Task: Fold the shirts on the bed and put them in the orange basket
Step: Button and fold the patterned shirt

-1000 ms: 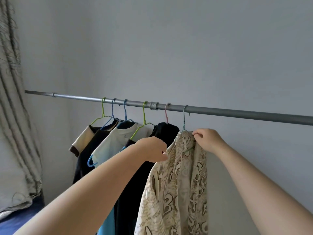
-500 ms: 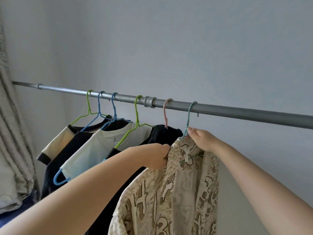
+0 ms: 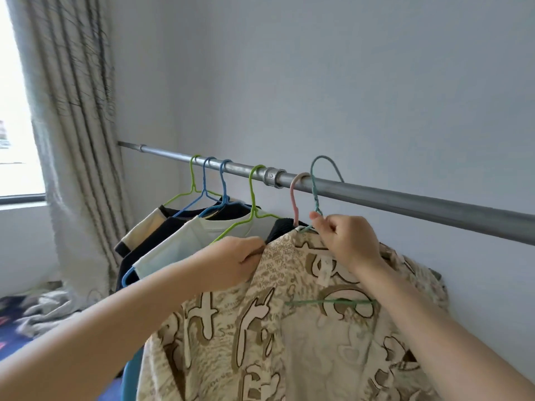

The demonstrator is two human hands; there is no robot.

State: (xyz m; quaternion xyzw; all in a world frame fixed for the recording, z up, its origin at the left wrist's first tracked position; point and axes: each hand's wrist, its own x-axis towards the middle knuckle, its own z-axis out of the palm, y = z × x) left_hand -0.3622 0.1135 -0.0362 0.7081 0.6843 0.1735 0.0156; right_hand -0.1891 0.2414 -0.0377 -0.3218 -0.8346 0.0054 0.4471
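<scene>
I can't see the bed clearly or any basket; the beige patterned shirt (image 3: 289,328) runs off the bottom edge. My left hand (image 3: 231,263) pinches its shoulder, my right hand (image 3: 346,241) grips its teal wire hanger (image 3: 314,195), hook raised above the grey metal rail (image 3: 405,202). Other hung shirts (image 3: 185,241) crowd left; bare rail runs right.

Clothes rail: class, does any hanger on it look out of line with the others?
Yes. The teal hanger under the patterned shirt has its hook raised above the rail, while the others sit hooked on it. The right hand pinches its neck.
</scene>
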